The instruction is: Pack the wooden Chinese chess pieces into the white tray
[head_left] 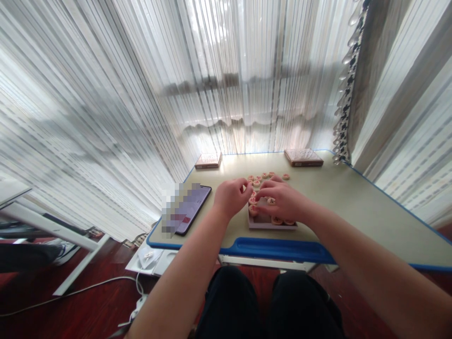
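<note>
Reaching forward from a seated position, a person is working with both bare hands above a shallow lilac tray [271, 226] near the front of a beige surface [348, 207] with a blue edge. Round wooden xiangqi pieces [259, 181] are lying in a loose cluster just behind the tray, and others are sitting in or against it. Each piece is showing a red character, too small to read from this height.

The left hand [231, 197] is hovering at the tray's left side, with its fingers [245, 188] curled inward beside the pieces. The right hand [280, 200] is spreading palm-down over the tray, with its fingers [264, 193] partly open and one piece showing just beneath them. Neither hand's hold can be made out.

To the left, a smartphone [192, 209] is lying with its screen lit, partly pixelated and showing no readable text. Two flat wooden boxes [208, 160] [303, 157] are sitting at the far edge, their printed lids unreadable. Sheer striped curtains [247, 70] are hanging behind the desk.
</note>
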